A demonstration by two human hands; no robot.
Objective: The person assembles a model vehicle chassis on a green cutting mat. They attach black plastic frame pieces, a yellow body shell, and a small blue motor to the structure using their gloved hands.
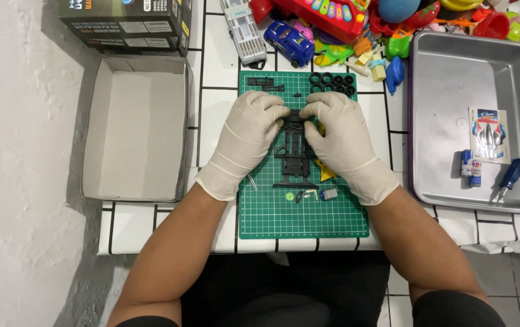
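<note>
At the green mat's (339, 218) six o'clock edge lie small loose parts (311, 195), set within reach. At its centre, the left hand (249, 136) and right hand (342, 139) pinch the black toy chassis (295, 158), steadying it flat; spare tyres (333, 83) wait at twelve o'clock.

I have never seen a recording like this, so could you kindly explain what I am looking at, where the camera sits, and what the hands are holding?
There is no machine here: a person works with two hands in pale gloves. The single picture comes from a camera worn on the person's head, looking down at a white tiled table.

The left hand and right hand together hold a black toy car frame over a green cutting mat. On the mat lie small black tyres and a few tiny parts.

To the left sits an open cardboard box. To the right, a metal tray holds a screwdriver, batteries and a printed card. Colourful toys are piled at the back.
</note>
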